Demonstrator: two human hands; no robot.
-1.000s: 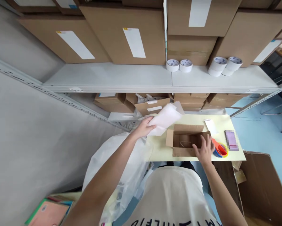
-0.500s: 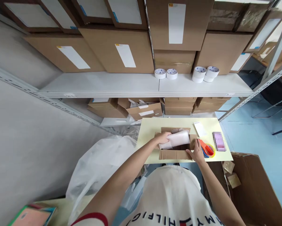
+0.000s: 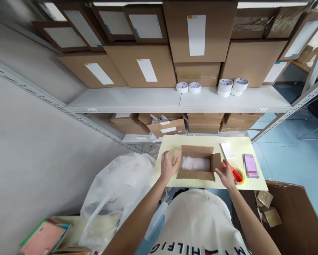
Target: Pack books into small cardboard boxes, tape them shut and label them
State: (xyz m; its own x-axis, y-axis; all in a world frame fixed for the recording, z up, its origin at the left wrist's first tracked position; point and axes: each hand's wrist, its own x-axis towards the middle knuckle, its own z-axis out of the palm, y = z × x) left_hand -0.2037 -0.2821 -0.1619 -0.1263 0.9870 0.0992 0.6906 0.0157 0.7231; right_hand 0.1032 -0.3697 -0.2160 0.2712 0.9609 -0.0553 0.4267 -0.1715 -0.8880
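Note:
A small open cardboard box [image 3: 195, 174] sits on a pale yellow table [image 3: 172, 180]. White foam wrap [image 3: 196, 164] lies inside it. My left hand [image 3: 168, 166] is at the box's left side, fingers spread and touching the left flap. My right hand [image 3: 226, 174] is at the box's right side with its fingers curled by the right flap; it seems to hold nothing. Just right of that hand lies a red and yellow tape dispenser [image 3: 237, 175].
A white card [image 3: 227, 149] and a pink item [image 3: 250, 165] lie on the table's right. A big clear plastic bag [image 3: 119, 194] bulges at left. A large open carton [image 3: 294, 219] stands at lower right. Shelves behind hold cartons and tape rolls [image 3: 188, 87].
My left hand carried the white foam wrap from the left over the box, put it inside and let go. Both hands now rest at the box's sides.

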